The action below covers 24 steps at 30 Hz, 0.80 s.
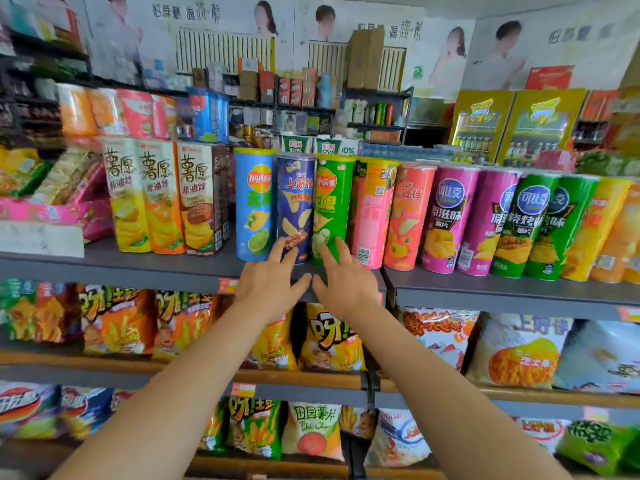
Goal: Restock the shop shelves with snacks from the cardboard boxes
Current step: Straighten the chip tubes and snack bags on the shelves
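Both hands reach to the front edge of the grey top shelf (pixel 138 265), fingers spread and straight, holding nothing. The left hand (pixel 268 282) has its fingertips at the base of a dark blue crisp can (pixel 295 202), which stands upright between a light blue Lay's can (pixel 252 202) and a green Lay's can (pixel 332 202). The right hand (pixel 344 282) has its fingertips at the foot of the green can. The dark blue can bears yellow Chinese lettering and pictured crisps, with a clear lid on top. To the right, the row runs on with a salmon-pink can (pixel 369 216), then coral, magenta, green and yellow cans. To the left stand 3 tall crisp cartons (pixel 162 199). On the shelves below lie bagged snacks (pixel 117 320).
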### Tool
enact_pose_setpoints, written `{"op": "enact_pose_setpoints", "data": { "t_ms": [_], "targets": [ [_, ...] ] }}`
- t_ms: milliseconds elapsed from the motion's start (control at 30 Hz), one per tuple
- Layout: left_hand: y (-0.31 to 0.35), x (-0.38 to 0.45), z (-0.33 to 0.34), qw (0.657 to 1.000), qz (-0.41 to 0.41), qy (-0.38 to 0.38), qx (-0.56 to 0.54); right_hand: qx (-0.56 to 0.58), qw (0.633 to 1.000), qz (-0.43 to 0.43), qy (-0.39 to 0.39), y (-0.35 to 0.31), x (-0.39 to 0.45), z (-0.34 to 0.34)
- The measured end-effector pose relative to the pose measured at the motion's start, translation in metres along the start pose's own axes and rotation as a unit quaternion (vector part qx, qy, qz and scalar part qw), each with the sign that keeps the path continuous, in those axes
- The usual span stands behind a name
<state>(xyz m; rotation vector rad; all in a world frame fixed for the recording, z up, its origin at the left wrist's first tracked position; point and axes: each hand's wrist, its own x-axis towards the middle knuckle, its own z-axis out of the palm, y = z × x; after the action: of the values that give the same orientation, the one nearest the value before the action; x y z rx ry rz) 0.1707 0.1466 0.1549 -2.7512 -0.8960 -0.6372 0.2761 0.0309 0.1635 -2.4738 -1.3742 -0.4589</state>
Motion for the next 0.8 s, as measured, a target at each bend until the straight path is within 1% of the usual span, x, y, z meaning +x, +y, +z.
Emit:
{"op": "enact_pose_setpoints", "data": {
  "t_ms": [100, 267, 400, 500, 567, 633, 700, 800],
  "targets": [
    [0.002, 0.005, -0.009, 1.0, -0.001, -0.007, 0.008, 0.008, 1.0, 0.011, -0.001, -0.001, 0.007, -0.002],
    [-0.002, 0.008, -0.006, 1.0, 0.01, 0.007, 0.011, -0.005, 1.0, 0.023, 0.007, -0.004, 0.01, -0.001],
    [-0.005, 0.013, -0.01, 1.0, 0.004, 0.005, -0.022, -0.007, 1.0, 0.023, 0.008, -0.004, 0.012, -0.001],
    [-0.02, 0.012, -0.01, 0.995, 0.024, 0.004, -0.093, 0.005, 1.0, 0.007, 0.0, -0.004, 0.011, -0.002],
    [-0.038, 0.005, 0.0, 0.99, 0.029, 0.051, -0.126, 0.005, 1.0, -0.021, 0.001, -0.011, 0.007, 0.0],
    [-0.054, -0.003, 0.013, 0.987, -0.006, 0.096, -0.125, 0.014, 0.999, -0.048, -0.003, -0.022, 0.005, 0.006],
    [-0.064, -0.005, 0.022, 0.986, -0.049, 0.081, -0.135, 0.038, 0.998, -0.053, -0.016, -0.035, 0.009, 0.014],
    [-0.069, -0.004, 0.026, 0.989, -0.051, 0.052, -0.131, 0.06, 0.998, -0.027, -0.012, -0.048, 0.017, 0.025]
  ]
}}
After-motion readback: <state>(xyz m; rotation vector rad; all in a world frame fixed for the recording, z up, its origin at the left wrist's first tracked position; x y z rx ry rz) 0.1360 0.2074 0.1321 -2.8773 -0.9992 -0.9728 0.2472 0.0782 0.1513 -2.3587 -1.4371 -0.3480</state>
